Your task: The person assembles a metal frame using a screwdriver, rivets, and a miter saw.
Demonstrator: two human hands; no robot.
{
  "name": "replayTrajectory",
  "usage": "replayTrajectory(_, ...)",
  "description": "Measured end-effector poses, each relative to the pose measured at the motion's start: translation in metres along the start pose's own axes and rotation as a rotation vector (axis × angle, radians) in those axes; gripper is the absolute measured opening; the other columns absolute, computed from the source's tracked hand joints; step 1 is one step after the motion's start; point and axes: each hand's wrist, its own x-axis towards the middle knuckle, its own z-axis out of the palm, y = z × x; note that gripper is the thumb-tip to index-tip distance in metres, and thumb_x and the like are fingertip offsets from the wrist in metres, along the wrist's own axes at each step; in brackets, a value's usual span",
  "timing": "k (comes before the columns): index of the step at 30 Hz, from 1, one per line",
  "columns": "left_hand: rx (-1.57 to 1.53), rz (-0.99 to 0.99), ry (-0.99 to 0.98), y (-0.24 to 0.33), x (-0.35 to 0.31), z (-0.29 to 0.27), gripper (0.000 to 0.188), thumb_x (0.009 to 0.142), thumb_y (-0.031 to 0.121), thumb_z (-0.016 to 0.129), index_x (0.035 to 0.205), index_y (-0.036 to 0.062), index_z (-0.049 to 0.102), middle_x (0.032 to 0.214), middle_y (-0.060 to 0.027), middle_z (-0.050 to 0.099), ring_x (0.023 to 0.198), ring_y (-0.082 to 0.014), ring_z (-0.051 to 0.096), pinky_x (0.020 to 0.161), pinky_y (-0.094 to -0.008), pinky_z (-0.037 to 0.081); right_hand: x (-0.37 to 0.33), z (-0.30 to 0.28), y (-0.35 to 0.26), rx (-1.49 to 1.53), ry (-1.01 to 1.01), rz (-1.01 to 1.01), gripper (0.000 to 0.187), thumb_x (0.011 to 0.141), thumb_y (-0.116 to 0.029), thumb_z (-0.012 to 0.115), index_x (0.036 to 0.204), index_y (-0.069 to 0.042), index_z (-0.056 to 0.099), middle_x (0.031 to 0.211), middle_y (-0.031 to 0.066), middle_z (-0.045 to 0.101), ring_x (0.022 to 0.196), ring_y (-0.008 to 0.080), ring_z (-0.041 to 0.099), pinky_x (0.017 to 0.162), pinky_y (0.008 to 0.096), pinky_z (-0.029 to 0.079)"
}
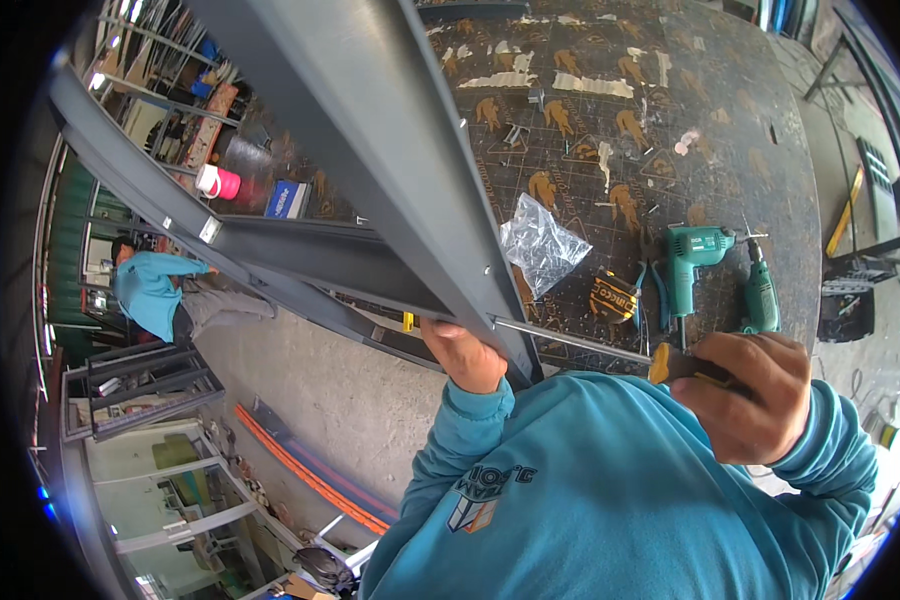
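Note:
My right hand [755, 395] is closed round the yellow and black handle of a long screwdriver [580, 342]. Its steel shaft runs left, and the tip meets the side of a dark grey metal frame [410, 165] near a small hole. Around the frame's lower part, by the joint with a crossbar, my left hand [462, 355] is closed, its fingers partly hidden behind the profile. A small yellow piece [408, 321] shows just left of that hand. The frame stands tilted across the view, over the edge of a dark worktable [710, 130].
On the table lie a clear plastic bag [543, 245], a tape measure [613, 298], pliers [654, 285] and two green power drills, one [697, 245] nearer than the other [761, 295]. Another person [155, 285] is at the left. Glazed frames [180, 500] stand at lower left.

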Motion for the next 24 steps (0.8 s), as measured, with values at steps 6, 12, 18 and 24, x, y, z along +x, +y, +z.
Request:
replayTrajectory(6,-0.669,-0.546,0.072,0.022,0.002,0.004,0.070,0.099,0.067,0.039,0.126,0.0022,0.043,0.128,-0.0128,0.050,0.112,-0.0177,0.054,0.095,-0.0333,0.049,0.007,-0.015,-0.002,0.512,-0.171,0.469,0.020,0.075,0.007,0.068,0.094,0.002,0.069,0.088,0.0180,0.068,0.068,0.0266,0.069,0.060,0.0333,0.055)
replayTrajectory(12,-0.511,-0.426,0.013,0.024,0.013,0.001,0.075,0.096,0.068,0.046,0.127,-0.0001,0.048,0.123,-0.0115,0.055,0.109,-0.0185,0.056,0.095,-0.0329,0.048,0.028,-0.027,-0.009,0.725,-0.360,1.196,0.022,0.086,-0.004,0.068,0.106,0.006,0.070,0.083,0.0066,0.071,0.075,0.0076,0.061,0.066,0.0237,0.049)
replayTrajectory(18,-0.950,-0.580,0.096,0.033,0.018,0.003,0.081,0.092,0.067,0.056,0.132,-0.0034,0.048,0.126,-0.0106,0.056,0.111,-0.0193,0.055,0.097,-0.0329,0.045,0.020,-0.035,-0.002,0.878,-0.266,1.142,0.026,0.088,-0.010,0.068,0.107,0.007,0.068,0.086,0.0074,0.070,0.073,0.0085,0.061,0.066,0.0240,0.048)
replayTrajectory(24,-1.230,-0.449,0.004,0.039,0.038,-0.004,0.074,0.087,0.050,0.075,0.134,-0.0012,0.048,0.125,-0.0072,0.056,0.113,-0.0154,0.053,0.100,-0.0319,0.040,-0.048,0.018,0.038,0.767,0.229,0.827,0.037,0.094,-0.016,0.063,0.127,0.001,0.059,0.091,0.0038,0.064,0.077,0.0131,0.061,0.068,0.0255,0.048)
